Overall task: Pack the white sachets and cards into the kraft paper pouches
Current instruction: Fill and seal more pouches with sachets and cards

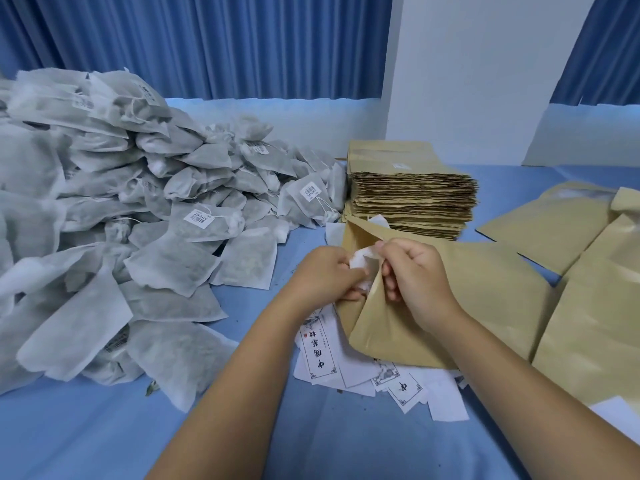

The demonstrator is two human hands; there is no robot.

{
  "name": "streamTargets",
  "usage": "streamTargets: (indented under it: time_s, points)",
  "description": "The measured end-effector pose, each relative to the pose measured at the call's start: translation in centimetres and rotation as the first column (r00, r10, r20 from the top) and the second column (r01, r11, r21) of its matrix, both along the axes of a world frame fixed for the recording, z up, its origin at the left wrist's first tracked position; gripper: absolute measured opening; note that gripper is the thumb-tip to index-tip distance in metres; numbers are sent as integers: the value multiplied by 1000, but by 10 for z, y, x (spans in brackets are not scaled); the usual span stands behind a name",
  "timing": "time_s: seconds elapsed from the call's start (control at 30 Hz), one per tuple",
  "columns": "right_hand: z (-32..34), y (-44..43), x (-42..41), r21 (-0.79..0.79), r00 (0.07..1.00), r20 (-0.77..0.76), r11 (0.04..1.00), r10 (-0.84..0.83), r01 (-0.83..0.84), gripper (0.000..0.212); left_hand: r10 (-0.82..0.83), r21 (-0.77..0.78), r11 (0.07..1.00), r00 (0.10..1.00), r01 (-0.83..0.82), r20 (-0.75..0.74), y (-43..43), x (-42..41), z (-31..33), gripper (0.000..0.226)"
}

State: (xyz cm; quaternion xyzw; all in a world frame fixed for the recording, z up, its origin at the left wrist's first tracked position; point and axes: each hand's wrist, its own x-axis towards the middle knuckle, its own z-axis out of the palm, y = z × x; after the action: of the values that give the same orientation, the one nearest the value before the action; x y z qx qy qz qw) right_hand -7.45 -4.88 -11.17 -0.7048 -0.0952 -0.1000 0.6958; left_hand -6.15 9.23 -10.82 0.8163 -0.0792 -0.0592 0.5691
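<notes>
A kraft paper pouch [460, 299] lies at the centre of the table with its mouth toward the left. My right hand [415, 275] pinches the upper lip of that mouth and holds it apart. My left hand [325, 271] grips a white sachet [362, 259] whose end sits in the pouch opening. A big heap of white sachets [138, 220] covers the left side. Printed white cards [346, 362] lie scattered under and in front of the pouch.
A tall stack of flat kraft pouches [412, 192] stands behind the hands. Several filled pouches [585, 289] lie at the right. The table has a blue cloth [311, 438]; a blue curtain and a white pillar stand behind it.
</notes>
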Motion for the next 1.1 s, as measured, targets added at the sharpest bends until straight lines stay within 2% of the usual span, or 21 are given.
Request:
streamTargets:
  time_s: [0.03,0.1,0.17,0.23,0.3,0.4,0.43,0.5,0.53,0.57,0.6,0.63,0.67,0.7,0.77,0.83,0.9,0.97,1.03,1.1]
  points:
    - [1,0,0,20,1000,3,1000,6,-6,53,-129,-57,991,988,124,-82,0,-2,1,9]
    - [2,1,-2,-8,999,18,999,40,-40,52,-286,69,954,955,292,-85,-5,-6,2,23]
    - [2,3,-3,-73,997,24,995,75,-73,52,-298,307,910,954,277,24,-13,-5,0,31]
    - [3,2,-3,-92,996,21,992,83,-81,51,-272,376,900,958,220,90,-14,-4,-2,31]
    - [3,2,-2,-87,997,41,994,64,-60,49,-242,292,934,966,206,92,-7,-3,-2,26]
    - [-2,1,1,-103,998,62,995,17,-11,49,-159,-17,987,987,159,16,8,-3,5,11]
    - [-4,0,2,-109,998,59,994,-4,11,49,-85,-92,992,996,85,9,15,-2,7,11]
    - [-7,-2,4,-105,998,36,993,-47,51,47,191,-137,974,979,-181,67,28,4,9,11]
    - [-7,-3,6,-97,998,25,993,-64,66,46,366,-65,931,921,-360,134,36,8,7,13]
    - [-8,-4,7,-90,997,18,993,-78,80,45,505,103,836,830,-539,236,45,11,5,16]
    - [-8,-5,8,-85,996,16,992,-87,88,45,561,306,697,759,-649,330,53,13,0,23]
    - [-8,-6,9,-85,996,18,992,-89,90,45,555,478,578,748,-661,363,59,15,-4,32]
    - [-9,-6,9,-90,996,20,992,-86,88,44,544,606,507,773,-613,327,63,17,-8,37]
    - [-10,-6,9,-102,996,22,991,-81,83,44,545,678,488,799,-550,256,63,18,-10,39]
    - [-11,-5,9,-134,997,25,988,-72,75,42,538,705,500,819,-503,202,62,19,-13,38]
    - [-12,-5,9,-154,997,31,985,-70,74,42,510,625,556,819,-548,264,61,22,-14,31]
    - [-12,-5,9,-154,997,33,985,-69,73,42,500,451,674,811,-584,304,59,22,-11,17]
    - [-12,-6,9,-148,997,36,986,-73,77,42,488,170,833,844,-526,221,53,19,-2,19]
    - [-12,-6,10,-144,996,41,986,-79,84,43,427,-116,902,899,-416,96,45,13,12,19]
    - [-11,-6,10,-128,995,41,988,-86,91,43,332,-187,929,943,-321,32,40,7,20,18]
